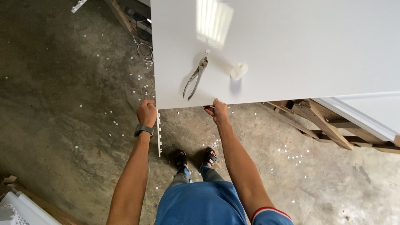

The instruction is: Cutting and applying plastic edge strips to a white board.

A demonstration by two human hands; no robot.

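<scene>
A large white glossy panel [291, 46] fills the upper right of the view. My left hand [146, 112] grips its near left corner from below. My right hand [219, 111] grips the near edge a little further right, thumb on top. A white notched strip [158, 133] hangs down next to my left hand. On the panel lie metal pliers [195, 78] and a small white cylinder [238, 71], just beyond my hands. A dark watch [143, 130] is on my left wrist.
Concrete floor [62, 96] strewn with small white chips. Wooden pallet frame [321, 121] under the panel at right, with another white panel [366, 116] on it. Coiled cable [145, 51] by the panel's left edge. White material [16, 210] at bottom left. My sandalled feet [196, 158] below.
</scene>
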